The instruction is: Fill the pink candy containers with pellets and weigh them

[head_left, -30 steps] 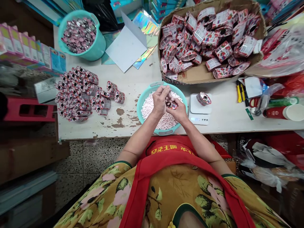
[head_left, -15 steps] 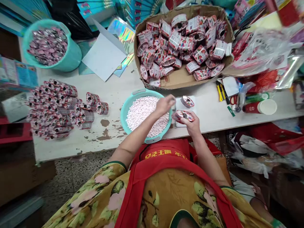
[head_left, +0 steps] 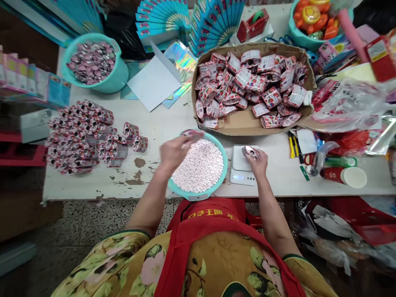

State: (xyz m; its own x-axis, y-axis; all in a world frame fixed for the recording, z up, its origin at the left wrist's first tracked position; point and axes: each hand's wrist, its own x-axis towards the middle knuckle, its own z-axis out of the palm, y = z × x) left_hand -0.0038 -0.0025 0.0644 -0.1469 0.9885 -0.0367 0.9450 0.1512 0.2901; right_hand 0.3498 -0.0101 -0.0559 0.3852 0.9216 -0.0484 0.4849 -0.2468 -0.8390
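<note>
Head view shows me a printed container (head_left: 192, 133) in the left hand (head_left: 173, 154), over the upper-left rim of the teal basin (head_left: 225, 163) near the middle of the frame. Motion blurs that hand, but its fingers look closed on the container; I cannot make out the exact grip. Right of the basin, the right hand (head_left: 260, 163) has its fingers pinched on a second container (head_left: 251, 152) at the white scale (head_left: 239, 159); whether the scale bears any of its weight, I cannot tell. As I judge it, the step in hand is handling two containers at once, one at the basin and one at the scale. From here, a move calls for a steady hold on the left container, clear of the rim, and a light touch on the right one so the scale isn't jarred. Pale pellets (head_left: 201, 165) fill the basin between the hands. Farther out, packed containers (head_left: 74, 140) lie at left on the worn table (head_left: 173, 119), with a few loose ones (head_left: 140, 143) beside them. Above the scale, a cardboard box (head_left: 238, 131) holds a jumbled heap of more containers (head_left: 256, 82). Upper left, a teal bucket (head_left: 113, 78) carries pink and silvery discs (head_left: 91, 62).
</note>
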